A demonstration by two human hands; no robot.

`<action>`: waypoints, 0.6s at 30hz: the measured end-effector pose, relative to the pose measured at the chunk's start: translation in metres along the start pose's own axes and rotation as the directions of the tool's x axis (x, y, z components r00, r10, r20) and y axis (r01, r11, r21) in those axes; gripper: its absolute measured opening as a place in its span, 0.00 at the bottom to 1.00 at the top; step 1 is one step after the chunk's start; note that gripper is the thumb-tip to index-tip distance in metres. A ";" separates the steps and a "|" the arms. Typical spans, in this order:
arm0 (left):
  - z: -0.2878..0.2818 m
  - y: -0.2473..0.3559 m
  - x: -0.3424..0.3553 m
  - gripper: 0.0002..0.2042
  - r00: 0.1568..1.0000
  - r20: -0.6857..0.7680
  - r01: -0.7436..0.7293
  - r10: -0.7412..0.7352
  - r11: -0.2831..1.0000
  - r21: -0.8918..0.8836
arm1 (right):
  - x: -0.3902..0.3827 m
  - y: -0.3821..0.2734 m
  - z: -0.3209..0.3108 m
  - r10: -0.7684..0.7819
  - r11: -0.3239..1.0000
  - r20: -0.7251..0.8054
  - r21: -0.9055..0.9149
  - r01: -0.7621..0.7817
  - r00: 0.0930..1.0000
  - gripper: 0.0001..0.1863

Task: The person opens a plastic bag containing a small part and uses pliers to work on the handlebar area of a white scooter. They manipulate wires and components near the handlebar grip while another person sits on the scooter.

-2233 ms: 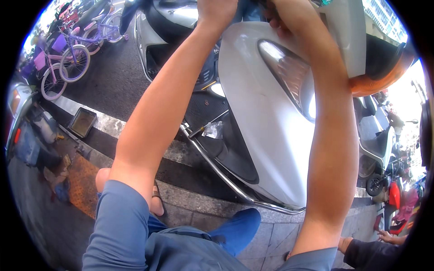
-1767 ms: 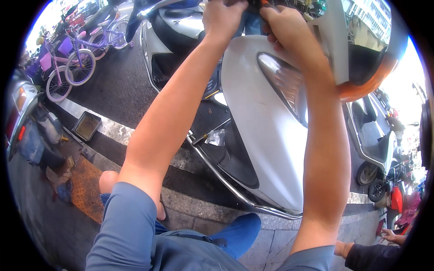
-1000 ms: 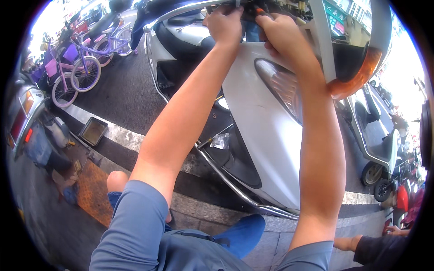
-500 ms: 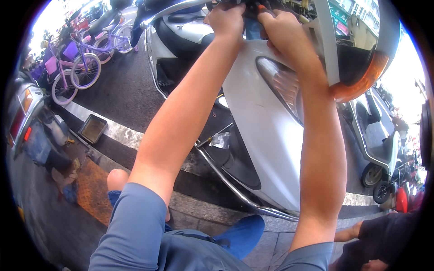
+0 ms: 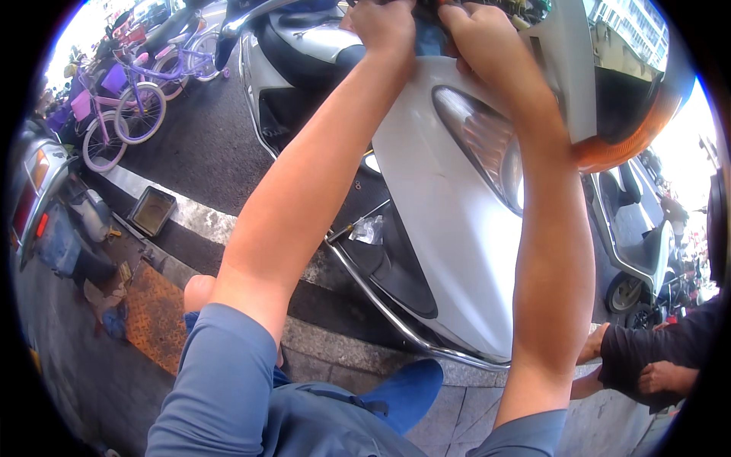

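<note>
Both arms reach up to the top edge of the view, over the front of a silver-white scooter point(image 5: 434, 206). My left hand point(image 5: 383, 29) is closed with bent fingers at the opened handlebar area; what it grips is cut off at the edge. Beside it, my right hand point(image 5: 481, 34) is closed too, its fingertips at a dark thing with a trace of orange, mostly out of view. Below that hand a clear lamp lens point(image 5: 480, 145) sits in the body panel. A light panel with an orange lens point(image 5: 628, 141) stands right of my right wrist.
A chrome guard bar point(image 5: 388, 324) runs along the scooter's lower edge. A small clear plastic bag point(image 5: 368, 230) lies on its footboard. At left are a square tray point(image 5: 152, 211), a rusty plate point(image 5: 158, 312) and purple bicycles point(image 5: 141, 114). A person's hand point(image 5: 664, 378) shows at lower right.
The view has shifted a little, so the hands sit slightly higher and the orange-lens panel farther right. The person at lower right shows more of an arm and hand. Both hands stay closed.
</note>
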State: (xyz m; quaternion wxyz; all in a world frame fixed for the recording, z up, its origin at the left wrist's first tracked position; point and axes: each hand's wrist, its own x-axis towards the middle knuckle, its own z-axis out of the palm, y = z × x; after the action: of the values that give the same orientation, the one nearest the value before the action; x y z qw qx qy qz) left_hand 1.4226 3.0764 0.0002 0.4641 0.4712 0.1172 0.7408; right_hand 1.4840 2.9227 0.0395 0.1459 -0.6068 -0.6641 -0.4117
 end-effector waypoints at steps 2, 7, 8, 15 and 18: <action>-0.001 0.000 0.001 0.10 1.000 -0.010 -0.016 0.017 0.997 0.080 | 0.003 0.002 0.001 0.040 0.998 0.051 0.038 -0.042 0.998 0.03; 0.001 -0.006 0.006 0.10 0.999 -0.022 -0.047 0.049 0.995 0.094 | 0.006 -0.001 0.006 0.026 1.000 -0.031 0.013 -0.026 0.999 0.07; 0.002 -0.008 0.005 0.10 0.999 -0.026 -0.022 0.022 1.000 0.009 | 0.006 -0.002 0.005 -0.064 0.995 -0.041 -0.077 0.061 0.997 0.09; 0.005 0.002 0.003 0.10 0.999 -0.002 -0.050 0.051 0.993 0.110 | 0.010 -0.008 -0.026 0.491 0.591 0.327 0.556 -0.585 0.807 0.16; -0.006 0.009 -0.001 0.11 0.997 0.080 -0.024 0.021 0.999 0.041 | 0.017 -0.019 -0.035 0.491 0.488 0.407 0.604 -0.631 0.770 0.18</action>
State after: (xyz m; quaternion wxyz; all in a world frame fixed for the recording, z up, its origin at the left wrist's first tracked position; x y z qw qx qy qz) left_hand 1.4122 3.0723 0.0016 0.4501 0.5113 0.1089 0.7240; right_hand 1.4521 2.9100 0.0660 0.4341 -0.7184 -0.5435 0.0059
